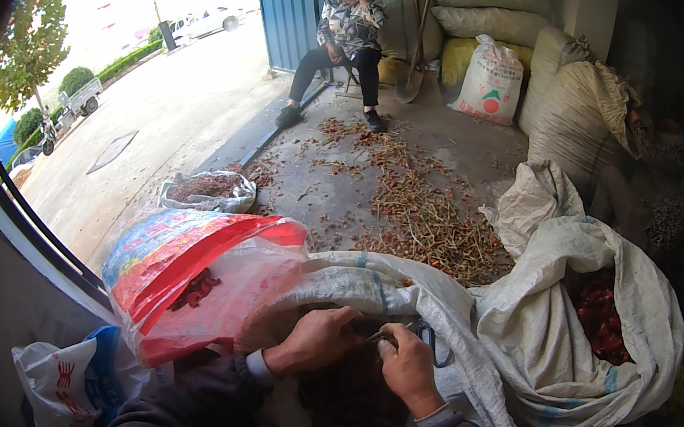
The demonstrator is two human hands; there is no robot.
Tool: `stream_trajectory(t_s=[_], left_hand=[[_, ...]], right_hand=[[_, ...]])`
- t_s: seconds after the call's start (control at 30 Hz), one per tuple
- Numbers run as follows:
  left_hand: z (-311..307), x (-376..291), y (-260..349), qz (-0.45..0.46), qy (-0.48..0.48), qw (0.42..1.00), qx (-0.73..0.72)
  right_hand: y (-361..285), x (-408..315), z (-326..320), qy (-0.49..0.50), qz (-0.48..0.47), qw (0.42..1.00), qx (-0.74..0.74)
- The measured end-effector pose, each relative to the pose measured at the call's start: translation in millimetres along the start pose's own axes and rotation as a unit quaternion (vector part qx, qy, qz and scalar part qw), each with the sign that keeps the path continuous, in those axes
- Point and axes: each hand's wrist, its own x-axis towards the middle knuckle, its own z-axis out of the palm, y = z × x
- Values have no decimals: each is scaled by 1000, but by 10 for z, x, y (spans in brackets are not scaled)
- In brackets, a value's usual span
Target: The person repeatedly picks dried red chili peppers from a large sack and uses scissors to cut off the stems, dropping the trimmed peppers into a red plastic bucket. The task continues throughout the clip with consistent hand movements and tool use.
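Observation:
An open white woven sack (462, 344) lies before me, with dark red dried chili peppers (347, 400) inside. Over its mouth, my right hand (410, 366) pinches a thin stem-like piece (375, 336) between thumb and fingertips. My left hand (317, 340) is close beside it with bent fingers; whether it holds a pepper is too dark to see. Dark loop handles, apparently scissors (441, 355), rest on the sack just right of my right hand. To the left, a red and clear plastic bag (221, 288) is propped with some red peppers (196, 291) in it.
At right stands another woven sack (521, 346) of dark red peppers (604, 315). Stems and pepper bits (439, 228) litter the concrete floor. A small sack (245, 196) stands by the doorway. A person (350, 36) sits near a shovel (409, 84) and stacked full sacks (490, 23).

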Motion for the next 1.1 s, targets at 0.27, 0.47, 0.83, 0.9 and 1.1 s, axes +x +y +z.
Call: stream_trajectory(t_s=[0.27, 0.47, 0.83, 0.9, 1.1], left_hand=[[12, -8, -40, 21, -123, 990, -68], [4, -52, -1, -29, -116, 965, -232], [98, -24, -110, 108, -84, 990, -29], [116, -30, -109, 99, -73, 992, -32], [108, -6, -42, 68, -42, 996, -27]], right_hand=[[-131, -5, 18, 5, 45, 992, 122], [-207, 6, 50, 26, 11, 996, 89], [-163, -12, -54, -87, -88, 979, -163], [-160, -16, -71, -114, -84, 971, -191], [-144, -14, -30, -38, -104, 975, -194]])
